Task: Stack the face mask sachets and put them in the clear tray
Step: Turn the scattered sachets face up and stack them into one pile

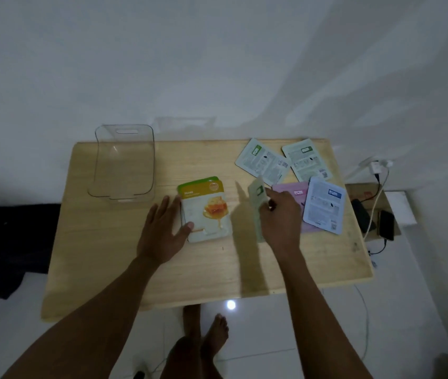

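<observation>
left hand: fingers spread, flat on honey sachet stack at table middle | right hand: pinching tilted green sachet | clear tray: far-left, empty

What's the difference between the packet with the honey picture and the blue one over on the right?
The honey sachet lies picture side up, yellow and white, on top of a green-edged sachet, with the left hand steadying it. The blue sachet lies printed-text side up, pale blue, overlapping a pink sachet, and no hand touches it. Both lie flat on the wooden table, outside the clear tray, and look alike in shape.
</observation>
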